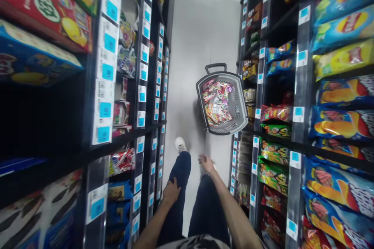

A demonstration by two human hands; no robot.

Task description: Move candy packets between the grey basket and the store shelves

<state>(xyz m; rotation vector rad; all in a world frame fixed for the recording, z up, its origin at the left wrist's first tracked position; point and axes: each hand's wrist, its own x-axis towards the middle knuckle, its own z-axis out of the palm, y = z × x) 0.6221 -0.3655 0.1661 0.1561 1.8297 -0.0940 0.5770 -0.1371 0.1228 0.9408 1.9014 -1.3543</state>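
My left hand (172,191) hangs beside my left thigh, close to the dark trousers, holding nothing that I can see. Lower in the aisle than the basket, my right hand (207,163) is loosely bent with its fingers apart and nothing visible in them. A grey shopping basket (239,103) with a dark rim stands on the floor ahead of that hand, near the right shelves. Its black handle (215,66) sticks out at the far end. Colourful snack packets (217,113) lie inside it. Neither hand touches the basket.
Shelves line both sides of a narrow aisle with a grey floor (189,46). Boxes (55,7) and price labels (105,109) are on the left. Bags of chips (339,124) and green snack bags (273,173) fill the right shelves. My white shoe (180,144) is ahead.
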